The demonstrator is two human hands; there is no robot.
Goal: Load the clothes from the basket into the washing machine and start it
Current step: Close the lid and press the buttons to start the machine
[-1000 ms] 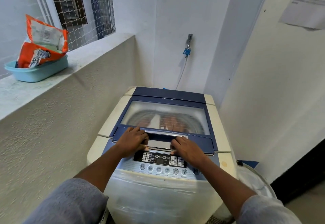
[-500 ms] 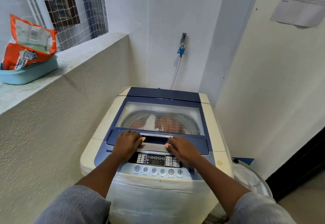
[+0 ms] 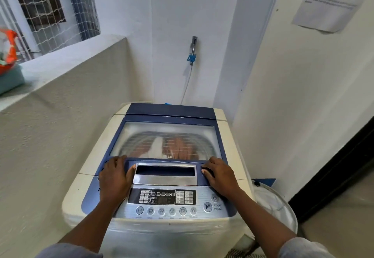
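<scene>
Hands flat on closed washing machine lid (image 3: 168,142), left hand (image 3: 114,178), right hand (image 3: 219,173), fingers spread, gripping nothing

**Around the laundry corner**

A netted window (image 3: 50,15) sits at upper left above a pale ledge (image 3: 66,55). At the ledge's left end stands a teal tub (image 3: 11,79) with an orange packet (image 3: 8,51) in it, both cut by the frame edge. On the back wall a metal tap (image 3: 193,44) carries a blue connector (image 3: 191,57) – a thin hose (image 3: 187,83) hangs down from it. A printed paper notice (image 3: 327,4) hangs on the right wall, its text too blurred to read. Lower right, a dark door frame (image 3: 334,166) meets the tan floor (image 3: 344,217).
</scene>
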